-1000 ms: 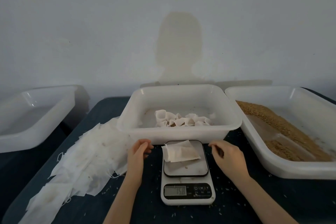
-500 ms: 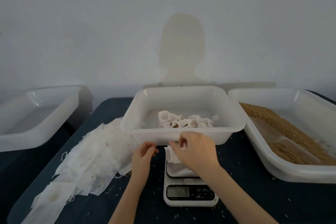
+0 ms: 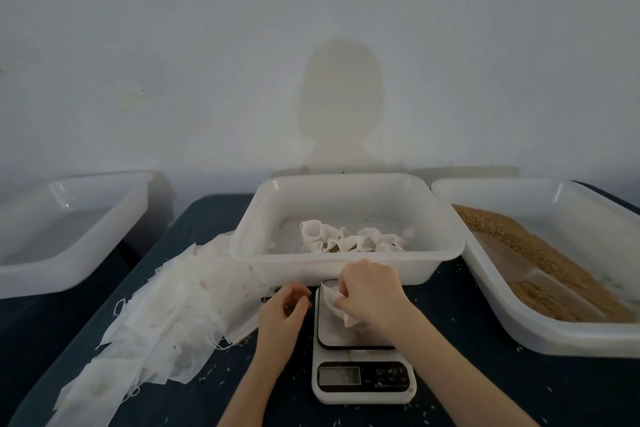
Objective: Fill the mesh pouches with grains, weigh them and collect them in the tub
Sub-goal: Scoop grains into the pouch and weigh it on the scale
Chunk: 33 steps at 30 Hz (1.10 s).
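Observation:
A small white digital scale stands at the front middle of the dark table. On its platform lies a filled white mesh pouch, and my right hand grips it from above with curled fingers. My left hand rests just left of the scale, fingers loosely curled, holding nothing that I can see. Behind the scale sits the white collecting tub with several filled pouches inside. A white tub of brown grains stands to the right.
A spread pile of empty white mesh pouches lies on the table left of my left hand. Another white tub stands at the far left, off the table. Loose grains are scattered on the dark tabletop. A pale wall rises behind.
My right hand came from the right of the scale onto its platform and closed on the pouch, which is now crumpled. My left hand has barely moved.

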Each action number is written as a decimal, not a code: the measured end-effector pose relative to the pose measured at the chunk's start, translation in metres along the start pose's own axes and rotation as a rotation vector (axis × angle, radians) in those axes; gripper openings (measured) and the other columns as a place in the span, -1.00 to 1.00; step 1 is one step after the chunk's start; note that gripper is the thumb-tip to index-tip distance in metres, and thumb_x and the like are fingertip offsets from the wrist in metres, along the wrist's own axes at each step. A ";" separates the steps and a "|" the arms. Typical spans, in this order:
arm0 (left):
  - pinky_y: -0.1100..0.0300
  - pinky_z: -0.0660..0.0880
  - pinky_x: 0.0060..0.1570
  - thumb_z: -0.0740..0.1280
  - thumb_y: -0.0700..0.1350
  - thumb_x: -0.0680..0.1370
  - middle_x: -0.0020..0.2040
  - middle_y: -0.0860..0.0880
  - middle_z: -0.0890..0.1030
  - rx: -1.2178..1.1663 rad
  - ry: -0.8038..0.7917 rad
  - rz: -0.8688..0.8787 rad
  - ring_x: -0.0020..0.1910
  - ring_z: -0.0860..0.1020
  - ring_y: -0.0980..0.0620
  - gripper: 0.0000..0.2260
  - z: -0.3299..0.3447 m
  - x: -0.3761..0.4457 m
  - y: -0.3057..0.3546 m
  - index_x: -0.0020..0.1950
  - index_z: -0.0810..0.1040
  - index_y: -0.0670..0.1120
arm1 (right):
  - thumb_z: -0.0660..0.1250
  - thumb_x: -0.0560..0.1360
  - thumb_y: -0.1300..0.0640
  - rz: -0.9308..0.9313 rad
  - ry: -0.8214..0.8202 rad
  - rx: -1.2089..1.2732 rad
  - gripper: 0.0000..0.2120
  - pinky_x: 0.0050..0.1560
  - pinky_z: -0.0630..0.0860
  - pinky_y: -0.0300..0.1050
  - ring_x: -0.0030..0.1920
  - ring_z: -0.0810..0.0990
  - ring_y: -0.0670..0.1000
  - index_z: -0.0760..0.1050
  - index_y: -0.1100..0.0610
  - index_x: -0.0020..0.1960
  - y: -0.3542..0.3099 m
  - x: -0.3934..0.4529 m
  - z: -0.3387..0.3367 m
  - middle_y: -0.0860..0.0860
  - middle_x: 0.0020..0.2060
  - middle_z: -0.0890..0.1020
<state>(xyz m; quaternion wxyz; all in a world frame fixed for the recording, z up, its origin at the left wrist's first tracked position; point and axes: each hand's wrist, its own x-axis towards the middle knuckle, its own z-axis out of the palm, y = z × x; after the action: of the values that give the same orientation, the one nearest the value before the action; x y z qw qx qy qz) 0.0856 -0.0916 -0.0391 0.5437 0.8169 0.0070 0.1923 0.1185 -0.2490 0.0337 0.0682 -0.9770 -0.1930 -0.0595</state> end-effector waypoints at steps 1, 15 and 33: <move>0.22 0.52 -0.18 0.32 -0.29 0.51 -0.23 0.07 0.64 -0.001 0.010 0.002 -0.22 0.58 0.10 -0.79 0.000 -0.001 0.001 -0.13 0.57 0.03 | 0.25 0.49 -0.08 -0.006 -0.005 0.028 -0.75 -0.15 0.48 -0.12 -0.11 0.59 0.05 0.60 0.06 -0.05 0.000 0.000 -0.001 0.01 -0.11 0.62; 0.39 0.46 0.02 0.49 0.12 0.23 0.18 0.33 0.47 0.053 -0.272 0.214 0.13 0.48 0.34 -0.17 0.033 0.015 0.066 0.37 0.10 0.38 | 0.39 0.39 -0.09 0.111 0.239 0.521 -0.68 -0.40 0.28 -0.32 -0.44 0.46 -0.21 0.42 -0.13 -0.51 0.025 -0.014 -0.060 -0.23 -0.53 0.50; 0.34 0.49 -0.19 0.40 0.02 0.38 -0.08 0.06 0.60 -0.188 -0.579 0.052 -0.18 0.55 0.20 -0.74 0.060 0.012 0.096 0.05 0.53 0.20 | 0.40 0.48 0.13 -0.037 0.097 0.878 -0.84 -0.34 0.42 -0.34 -0.46 0.47 -0.14 0.56 0.08 -0.28 0.073 -0.044 -0.104 -0.11 -0.41 0.57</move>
<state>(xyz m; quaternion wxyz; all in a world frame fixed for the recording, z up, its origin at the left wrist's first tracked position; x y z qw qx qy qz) 0.0970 -0.1812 0.0298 0.5911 0.7838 -0.1869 -0.0351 0.0972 -0.3487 0.1220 0.4849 -0.8477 -0.2141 -0.0189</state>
